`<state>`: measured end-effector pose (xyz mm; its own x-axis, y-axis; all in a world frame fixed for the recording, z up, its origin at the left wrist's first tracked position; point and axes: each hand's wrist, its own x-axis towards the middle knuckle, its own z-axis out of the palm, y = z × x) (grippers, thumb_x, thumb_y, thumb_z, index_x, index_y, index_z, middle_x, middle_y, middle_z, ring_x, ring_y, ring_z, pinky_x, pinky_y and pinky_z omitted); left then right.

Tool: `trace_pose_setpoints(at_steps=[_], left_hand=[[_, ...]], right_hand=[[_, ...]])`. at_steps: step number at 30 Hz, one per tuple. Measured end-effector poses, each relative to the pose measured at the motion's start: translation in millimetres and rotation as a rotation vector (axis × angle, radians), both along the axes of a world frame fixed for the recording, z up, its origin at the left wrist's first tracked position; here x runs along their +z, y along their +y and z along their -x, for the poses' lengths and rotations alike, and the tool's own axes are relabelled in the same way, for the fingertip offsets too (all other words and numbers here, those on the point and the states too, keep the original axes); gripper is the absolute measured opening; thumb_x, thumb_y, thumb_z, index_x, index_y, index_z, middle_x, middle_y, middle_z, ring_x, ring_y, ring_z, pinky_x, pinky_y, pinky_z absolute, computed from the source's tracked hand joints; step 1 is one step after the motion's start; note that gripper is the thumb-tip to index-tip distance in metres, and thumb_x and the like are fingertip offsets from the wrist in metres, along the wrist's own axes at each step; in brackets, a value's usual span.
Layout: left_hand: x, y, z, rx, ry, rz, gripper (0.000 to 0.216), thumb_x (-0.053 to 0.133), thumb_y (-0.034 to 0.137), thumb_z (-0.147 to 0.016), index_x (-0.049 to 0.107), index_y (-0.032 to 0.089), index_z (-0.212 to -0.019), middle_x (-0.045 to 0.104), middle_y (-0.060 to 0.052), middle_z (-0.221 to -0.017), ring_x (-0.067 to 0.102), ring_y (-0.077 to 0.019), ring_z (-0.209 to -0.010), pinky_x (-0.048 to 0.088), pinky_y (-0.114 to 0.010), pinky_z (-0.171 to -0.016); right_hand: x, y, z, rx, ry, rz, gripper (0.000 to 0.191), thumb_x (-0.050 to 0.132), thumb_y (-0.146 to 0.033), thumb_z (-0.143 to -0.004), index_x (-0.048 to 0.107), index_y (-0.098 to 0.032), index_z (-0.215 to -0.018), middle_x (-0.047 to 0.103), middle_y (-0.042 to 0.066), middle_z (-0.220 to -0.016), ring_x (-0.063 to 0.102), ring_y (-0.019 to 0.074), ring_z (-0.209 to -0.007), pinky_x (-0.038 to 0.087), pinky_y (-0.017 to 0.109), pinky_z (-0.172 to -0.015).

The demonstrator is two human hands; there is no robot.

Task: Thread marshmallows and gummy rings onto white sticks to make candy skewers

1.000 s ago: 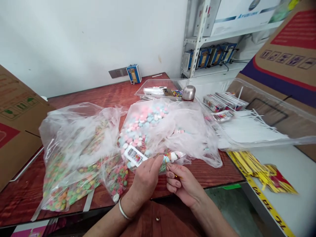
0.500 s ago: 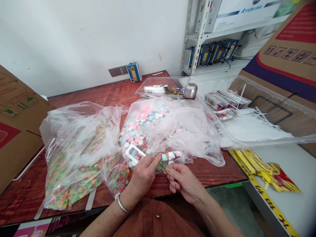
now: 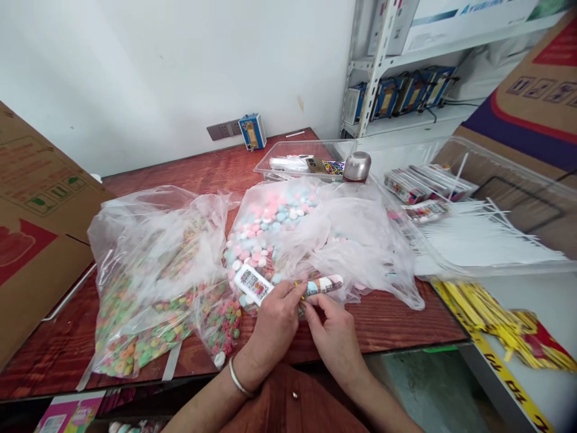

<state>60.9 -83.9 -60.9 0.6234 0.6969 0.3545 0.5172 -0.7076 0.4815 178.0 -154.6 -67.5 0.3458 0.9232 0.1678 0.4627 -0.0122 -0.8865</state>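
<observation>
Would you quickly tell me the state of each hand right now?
Left hand: closed, pinching the narrow candy packet at its middle.
Right hand: closed, pinching the same packet beside it.

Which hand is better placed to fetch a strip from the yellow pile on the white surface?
Right, probably. The right hand lies on the side nearer the pile of thin yellow strips. The left hand pinches the narrow clear packet of pastel candies and would have to cross over.
</observation>
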Motion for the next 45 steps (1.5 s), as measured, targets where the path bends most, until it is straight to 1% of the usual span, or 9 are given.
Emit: trace_pose_setpoints(at_steps=[4, 10, 15, 20, 24, 31, 35, 38, 45], left_hand=[[7.3, 2.3, -6.4, 0.051, -0.307, 0.422, 0.027, 0.05, 0.016, -0.091, 0.074, 0.021, -0.103, 0.063, -0.004, -0.08, 0.056, -0.0163, -0.076, 0.045, -0.028, -0.069], [3.6, 2.2, -18.0, 0.144, -0.909, 1.319, 0.027, 0.079, 0.034, -0.069, 0.074, 0.013, -0.084, 0.051, 0.003, -0.058, 0.035, -0.0057, -0.051, 0.026, -0.019, -0.049], [5.0, 1.6, -22.5, 0.061, -1.036, 1.547, 0.026, 0.084, 0.026, -0.065, 0.072, 0.011, -0.081, 0.05, 0.003, -0.06, 0.035, -0.0023, -0.05, 0.023, -0.015, -0.047], [3.2, 0.6, -24.5, 0.093, -1.047, 1.51, 0.029, 0.085, 0.029, -0.064, 0.073, 0.011, -0.083, 0.049, 0.004, -0.058, 0.034, -0.0027, -0.049, 0.023, -0.016, -0.047], [-1.3, -1.0, -25.5, 0.147, -0.962, 1.32, 0.031, 0.079, 0.035, -0.069, 0.073, 0.012, -0.09, 0.051, 0.004, -0.061, 0.033, -0.0044, -0.051, 0.027, -0.017, -0.049], [6.5, 0.1, -18.9, -0.017, -0.411, 0.599, 0.027, 0.048, 0.021, -0.093, 0.068, 0.018, -0.112, 0.061, -0.004, -0.087, 0.055, -0.0178, -0.087, 0.045, -0.03, -0.079], [5.9, -2.5, -17.7, -0.012, -0.206, 0.263, 0.035, 0.038, 0.014, -0.096, 0.058, 0.017, -0.124, 0.06, -0.009, -0.099, 0.055, -0.0198, -0.092, 0.046, -0.033, -0.084], [3.9, -4.6, -20.1, 0.068, -0.226, 0.24, 0.029, 0.037, 0.016, -0.097, 0.061, 0.016, -0.113, 0.061, -0.007, -0.092, 0.055, -0.0181, -0.085, 0.045, -0.03, -0.08], [7.8, -0.2, -23.6, 0.148, -0.396, 0.468, 0.023, 0.043, 0.022, -0.095, 0.063, 0.016, -0.085, 0.058, -0.001, -0.076, 0.052, -0.0141, -0.071, 0.042, -0.025, -0.068]], right_hand=[[-6.4, 6.7, -4.5, -0.036, 0.279, -0.009, 0.021, 0.057, -0.033, -0.089, 0.062, -0.02, -0.072, 0.065, 0.0, -0.068, 0.056, 0.0168, -0.066, 0.042, 0.026, -0.064], [-9.8, 13.5, -8.3, -0.001, 0.693, -0.02, 0.025, 0.063, -0.042, -0.087, 0.06, -0.02, -0.075, 0.061, -0.003, -0.065, 0.056, 0.0144, -0.062, 0.046, 0.026, -0.06], [-7.4, 15.6, -14.1, 0.01, 0.76, -0.024, 0.027, 0.067, -0.039, -0.085, 0.057, -0.021, -0.103, 0.065, -0.002, -0.073, 0.062, 0.0157, -0.066, 0.051, 0.028, -0.061], [-2.1, 17.0, -20.8, 0.148, 0.769, 0.035, 0.024, 0.064, -0.039, -0.086, 0.063, -0.019, -0.099, 0.064, -0.003, -0.069, 0.058, 0.013, -0.059, 0.047, 0.025, -0.056], [0.8, 18.0, -19.5, 0.159, 0.784, 0.041, 0.021, 0.066, -0.038, -0.085, 0.063, -0.019, -0.093, 0.068, 0.001, -0.079, 0.059, 0.0134, -0.066, 0.047, 0.025, -0.061], [-6.0, 17.5, -19.1, 0.049, 0.602, 0.031, 0.02, 0.057, -0.037, -0.088, 0.056, -0.019, -0.079, 0.055, -0.003, -0.065, 0.048, 0.0127, -0.058, 0.039, 0.025, -0.055], [-0.2, 15.4, -21.0, 0.017, 0.286, -0.006, 0.016, 0.052, -0.03, -0.089, 0.052, -0.02, -0.077, 0.055, -0.001, -0.071, 0.049, 0.0152, -0.066, 0.037, 0.027, -0.062], [2.6, 16.2, -20.3, 0.041, 0.233, -0.025, 0.019, 0.049, -0.031, -0.091, 0.049, -0.021, -0.075, 0.051, -0.003, -0.068, 0.047, 0.0141, -0.063, 0.037, 0.025, -0.059], [0.9, 21.4, -13.2, 0.065, 0.443, -0.069, 0.015, 0.054, -0.034, -0.091, 0.058, -0.02, -0.088, 0.061, 0.0, -0.08, 0.058, 0.0158, -0.075, 0.046, 0.025, -0.069]])
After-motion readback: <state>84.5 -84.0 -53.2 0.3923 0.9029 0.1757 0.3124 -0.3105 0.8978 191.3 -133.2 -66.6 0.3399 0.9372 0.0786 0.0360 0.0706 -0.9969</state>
